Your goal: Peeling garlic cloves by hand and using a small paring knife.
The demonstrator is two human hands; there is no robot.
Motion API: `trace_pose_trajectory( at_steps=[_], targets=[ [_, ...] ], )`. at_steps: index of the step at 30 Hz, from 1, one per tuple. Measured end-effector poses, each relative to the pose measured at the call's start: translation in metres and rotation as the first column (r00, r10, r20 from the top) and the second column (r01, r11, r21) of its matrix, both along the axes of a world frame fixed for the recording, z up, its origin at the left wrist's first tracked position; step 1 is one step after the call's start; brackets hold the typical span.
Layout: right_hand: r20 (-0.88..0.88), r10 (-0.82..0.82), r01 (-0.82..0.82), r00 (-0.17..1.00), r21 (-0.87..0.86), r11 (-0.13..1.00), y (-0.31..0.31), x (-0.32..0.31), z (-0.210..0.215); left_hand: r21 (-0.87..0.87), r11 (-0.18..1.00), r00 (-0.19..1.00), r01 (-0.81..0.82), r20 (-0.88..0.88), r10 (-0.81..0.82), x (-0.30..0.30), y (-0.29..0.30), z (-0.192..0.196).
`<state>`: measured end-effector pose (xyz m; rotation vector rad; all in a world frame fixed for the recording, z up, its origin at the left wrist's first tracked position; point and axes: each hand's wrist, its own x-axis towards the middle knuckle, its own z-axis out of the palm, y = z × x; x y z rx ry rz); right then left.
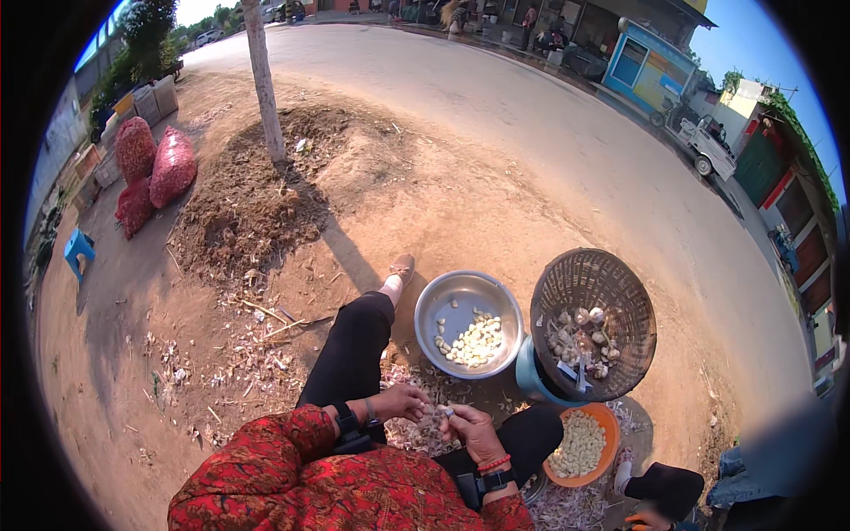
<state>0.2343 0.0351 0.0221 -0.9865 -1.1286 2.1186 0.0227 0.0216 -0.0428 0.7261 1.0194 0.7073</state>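
Over the gap between my knees, my left hand [400, 404] has its fingers curled closed; anything inside them is hidden. Just to its right, my right hand [475, 432] pinches a small pale garlic clove [448, 411] between thumb and fingers. The hands are close but apart. Beyond them stands a metal basin [426, 305] with peeled garlic cloves [472, 343] on its bottom. To the right, a dark woven basket [633, 305] holds garlic bulbs [602, 339] and a white-handled tool, perhaps a knife. It leans on a blue bucket [529, 372].
An orange basin [610, 434] full of peeled cloves sits by my right knee. Another person's hand [651, 518] shows at the lower right. Garlic skins [416, 434] litter the ground. Red mesh sacks [173, 168], a blue stool [79, 251] and a tree trunk [264, 88] stand farther left.
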Motion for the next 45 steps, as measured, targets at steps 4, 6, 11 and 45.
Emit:
trace_pose_trajectory(
  at_steps=[4,6,11,45],
  targets=[
    [-0.201,0.151,-0.185,0.968,-0.167,0.968,-0.001,0.005,-0.013,-0.139,0.988,0.982,-0.062,0.169,0.085,-0.003,0.002,0.004],
    [0.490,0.248,-0.382,0.836,0.195,0.903,-0.007,0.005,-0.044,-0.201,0.971,0.952,-0.126,0.252,0.176,-0.002,0.008,0.023],
    [0.255,0.034,-0.075,0.966,0.151,0.986,-0.006,-0.002,-0.015,-0.096,0.983,0.894,-0.158,0.408,0.184,-0.005,0.018,0.054],
    [0.169,0.057,-0.036,0.984,-0.123,0.992,0.007,0.001,-0.006,0.134,0.991,1.000,0.000,-0.006,0.001,0.009,0.011,0.045]
  ],
)
